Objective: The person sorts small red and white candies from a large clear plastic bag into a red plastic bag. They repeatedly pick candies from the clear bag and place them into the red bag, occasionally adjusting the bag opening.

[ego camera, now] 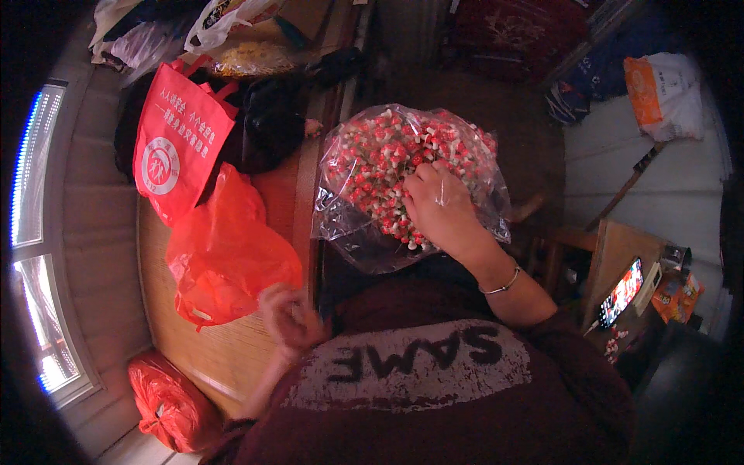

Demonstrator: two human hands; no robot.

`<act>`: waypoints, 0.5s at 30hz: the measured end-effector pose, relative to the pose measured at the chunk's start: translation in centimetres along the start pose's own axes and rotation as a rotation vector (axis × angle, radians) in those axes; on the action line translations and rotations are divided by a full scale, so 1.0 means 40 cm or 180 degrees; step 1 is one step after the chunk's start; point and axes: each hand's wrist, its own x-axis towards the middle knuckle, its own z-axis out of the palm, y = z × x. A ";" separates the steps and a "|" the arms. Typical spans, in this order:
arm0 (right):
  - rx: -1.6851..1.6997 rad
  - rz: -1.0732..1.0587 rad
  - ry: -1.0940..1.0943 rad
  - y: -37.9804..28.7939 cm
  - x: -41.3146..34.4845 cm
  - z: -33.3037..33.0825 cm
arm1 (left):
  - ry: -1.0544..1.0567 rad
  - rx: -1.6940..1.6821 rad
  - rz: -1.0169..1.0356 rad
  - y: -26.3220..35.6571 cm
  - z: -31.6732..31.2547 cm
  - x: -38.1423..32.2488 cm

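Note:
A clear plastic bag (349, 232) full of small red and white pieces (389, 151), some with thin stems, lies open before me. My right hand (442, 203) reaches into it from the near side, its fingers bent down among the pieces; the fingertips are hidden, so whether they grip one cannot be told. My left hand (290, 317), blurred, is raised with curled fingers over the wooden bed or bench edge, close to a red plastic bag (232, 250). Nothing is clearly seen in it.
A red cloth bag (180, 139) with white print stands behind the red plastic bag. A tied red bag (171, 401) is at the lower left. To the right, a lit phone (622, 293) and an orange packet (677, 299) rest by a wooden stand; a white and orange sack (662, 96) is farther off.

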 end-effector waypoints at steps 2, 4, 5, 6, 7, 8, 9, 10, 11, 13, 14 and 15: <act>0.0184 -0.0076 0.0162 0.000 -0.002 -0.014 | -0.0659 -0.0332 0.0471 0.046 0.066 0.048; 0.0358 0.0092 0.0173 -0.002 -0.009 -0.036 | -0.1296 -0.0572 0.0630 0.085 0.135 0.106; 0.0446 0.0284 0.0102 0.000 -0.017 -0.052 | -0.1598 -0.0501 0.0552 0.103 0.170 0.132; 0.0534 0.0472 0.0034 0.000 -0.024 -0.067 | -0.1567 -0.0417 0.0682 0.110 0.212 0.160; 0.0522 0.0409 0.0306 -0.001 -0.032 -0.079 | -0.1663 -0.0275 0.0621 0.112 0.246 0.184; 0.0511 0.0337 0.0582 -0.002 -0.038 -0.090 | -0.1645 -0.0062 0.0645 0.108 0.272 0.206; 0.0504 0.0266 0.0863 -0.003 -0.041 -0.097 | -0.1700 0.0175 0.0582 0.100 0.296 0.224; 0.0569 0.0197 0.0946 -0.002 -0.045 -0.104 | -0.1770 0.0416 0.0507 0.094 0.314 0.233; 0.0634 0.0129 0.1032 0.001 -0.048 -0.109 | -0.1883 0.0568 0.0486 0.085 0.327 0.239; 0.0789 0.0126 0.1050 -0.002 -0.054 -0.111 | -0.2138 0.0889 0.0405 0.067 0.343 0.240; 0.0874 0.0177 0.0982 -0.003 -0.054 -0.109 | -0.2146 0.0919 0.0473 0.061 0.347 0.237; 0.0960 0.0222 0.0912 -0.003 -0.055 -0.106 | -0.2149 0.0951 0.0535 0.056 0.349 0.234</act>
